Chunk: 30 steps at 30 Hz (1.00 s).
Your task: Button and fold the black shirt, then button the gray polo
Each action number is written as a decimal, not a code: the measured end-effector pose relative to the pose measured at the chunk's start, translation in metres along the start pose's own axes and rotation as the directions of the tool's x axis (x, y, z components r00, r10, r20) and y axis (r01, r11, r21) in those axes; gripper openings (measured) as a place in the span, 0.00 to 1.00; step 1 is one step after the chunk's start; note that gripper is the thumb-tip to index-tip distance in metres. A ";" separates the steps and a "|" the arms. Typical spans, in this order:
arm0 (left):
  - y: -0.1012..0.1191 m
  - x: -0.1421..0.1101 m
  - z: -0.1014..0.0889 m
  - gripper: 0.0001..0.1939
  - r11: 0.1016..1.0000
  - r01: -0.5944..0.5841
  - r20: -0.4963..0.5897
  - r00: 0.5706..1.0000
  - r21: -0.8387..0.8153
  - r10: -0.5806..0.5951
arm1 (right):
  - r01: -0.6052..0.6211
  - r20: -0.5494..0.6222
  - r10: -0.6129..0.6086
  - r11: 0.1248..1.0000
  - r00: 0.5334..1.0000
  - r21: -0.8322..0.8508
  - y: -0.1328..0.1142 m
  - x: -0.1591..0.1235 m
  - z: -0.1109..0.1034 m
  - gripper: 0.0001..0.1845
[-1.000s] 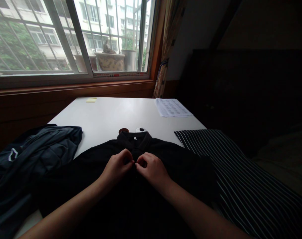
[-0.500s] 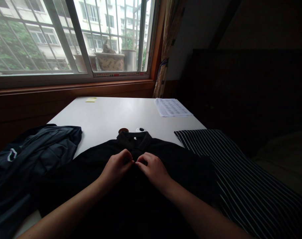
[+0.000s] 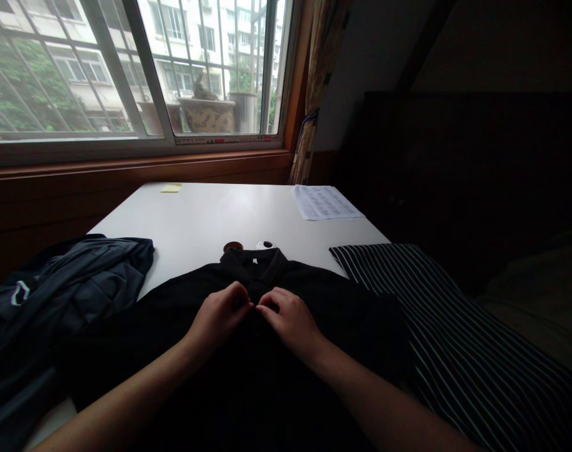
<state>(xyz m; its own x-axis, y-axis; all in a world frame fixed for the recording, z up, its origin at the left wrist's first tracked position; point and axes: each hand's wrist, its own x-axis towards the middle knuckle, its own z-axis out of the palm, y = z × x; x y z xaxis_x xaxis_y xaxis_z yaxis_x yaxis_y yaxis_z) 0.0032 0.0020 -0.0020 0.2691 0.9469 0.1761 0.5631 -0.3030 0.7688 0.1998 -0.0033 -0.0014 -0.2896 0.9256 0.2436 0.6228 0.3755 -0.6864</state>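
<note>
1. The black collared shirt [image 3: 323, 292] is already spread on the white table [image 3: 205, 216], its collar [image 3: 275, 262] toward the window.
2. The left hand [image 3: 224, 309] has thumb and forefinger pinched together on the shirt's front, just below the collar.
3. The right hand [image 3: 289, 317] mirrors it, fingertips closed on the cloth just beside; whether a button lies between them is too small to tell.
4. The work at the shirt's front looks unfinished: the collar stands open above the hands, and the lower front is too dark to judge.
5. The dark blue garment [image 3: 107, 270] lies rumpled at left; the striped garment [image 3: 408, 282] lies spread at right, neither touched by the hands.
</note>
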 end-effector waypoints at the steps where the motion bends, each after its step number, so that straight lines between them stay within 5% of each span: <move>1: 0.000 0.000 0.000 0.03 1.000 -0.002 -0.002 1.000 0.001 0.002 | 0.000 -0.002 0.000 1.000 1.000 -0.001 0.000 0.000 0.000 0.05; 30: 0.005 -0.001 -0.001 0.02 0.987 -0.104 -0.005 0.994 0.126 0.105 | -0.023 -0.012 0.024 0.998 1.000 0.053 -0.002 0.000 -0.002 0.05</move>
<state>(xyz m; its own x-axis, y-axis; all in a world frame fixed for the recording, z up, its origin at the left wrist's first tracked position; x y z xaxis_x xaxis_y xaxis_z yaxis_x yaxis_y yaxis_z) 0.0052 -0.0009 0.0025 0.3232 0.9103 0.2586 0.6262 -0.4106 0.6628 0.1999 -0.0042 0.0017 -0.2658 0.9348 0.2357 0.5902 0.3511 -0.7269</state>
